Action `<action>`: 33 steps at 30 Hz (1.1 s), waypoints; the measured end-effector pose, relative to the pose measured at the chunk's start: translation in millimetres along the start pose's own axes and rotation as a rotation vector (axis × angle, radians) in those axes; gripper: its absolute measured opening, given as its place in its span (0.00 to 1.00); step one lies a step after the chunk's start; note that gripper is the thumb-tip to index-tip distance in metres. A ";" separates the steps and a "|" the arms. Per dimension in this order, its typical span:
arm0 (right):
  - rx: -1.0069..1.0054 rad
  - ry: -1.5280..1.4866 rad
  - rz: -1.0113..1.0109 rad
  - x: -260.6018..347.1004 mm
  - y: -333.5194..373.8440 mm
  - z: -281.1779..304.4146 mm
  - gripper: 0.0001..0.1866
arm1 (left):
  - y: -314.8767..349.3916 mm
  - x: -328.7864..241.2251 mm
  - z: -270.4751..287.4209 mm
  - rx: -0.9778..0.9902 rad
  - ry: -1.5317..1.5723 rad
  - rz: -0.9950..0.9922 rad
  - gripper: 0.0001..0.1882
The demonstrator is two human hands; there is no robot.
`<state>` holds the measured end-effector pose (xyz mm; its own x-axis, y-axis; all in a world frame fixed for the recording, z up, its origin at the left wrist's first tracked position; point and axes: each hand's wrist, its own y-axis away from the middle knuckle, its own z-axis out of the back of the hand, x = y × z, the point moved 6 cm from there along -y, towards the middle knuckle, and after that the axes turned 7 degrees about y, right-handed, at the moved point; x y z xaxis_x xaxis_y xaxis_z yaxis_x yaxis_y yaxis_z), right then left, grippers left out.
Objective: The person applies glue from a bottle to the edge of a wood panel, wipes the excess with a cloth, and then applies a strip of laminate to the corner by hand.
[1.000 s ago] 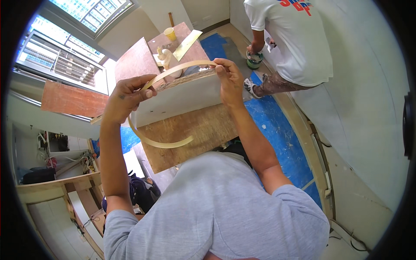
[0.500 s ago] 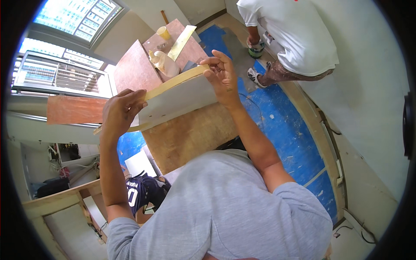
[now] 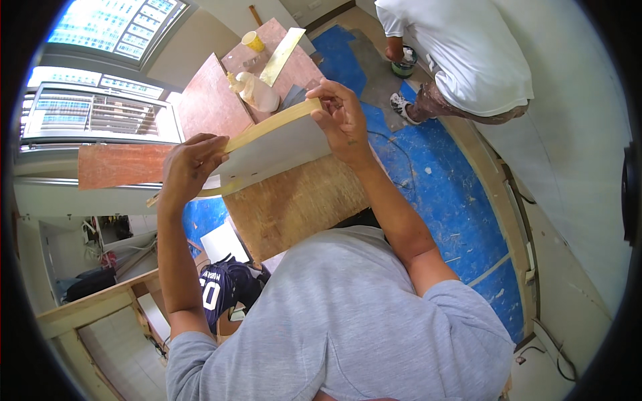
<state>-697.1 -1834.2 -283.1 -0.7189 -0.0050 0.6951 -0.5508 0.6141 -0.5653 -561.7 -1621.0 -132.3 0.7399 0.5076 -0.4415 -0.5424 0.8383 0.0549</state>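
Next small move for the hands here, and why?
Probably press the yellow strip down from its right end: it appears to lie along the white panel's top edge, the right hand is at that end, and the left hand steadies it further along, with spare length hanging below.

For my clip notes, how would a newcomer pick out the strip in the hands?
Find the white panel, then its top edge. Along it, from left hand to right hand, runs the strip. It is pale yellow, narrow, one end curving below the left hand, unlike the straight, wider yellowish board beyond.
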 end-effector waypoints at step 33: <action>0.035 0.325 0.033 5.6 -7.9 -4.6 0.08 | -26.3 -38.8 -33.5 -0.075 -0.113 -0.270 0.16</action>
<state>-694.9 -1835.5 -272.7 -0.5663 0.2704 0.7786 -0.5476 0.5826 -0.6006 -589.5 -1669.4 -146.6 0.8988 0.2907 -0.3281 -0.3445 0.9312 -0.1189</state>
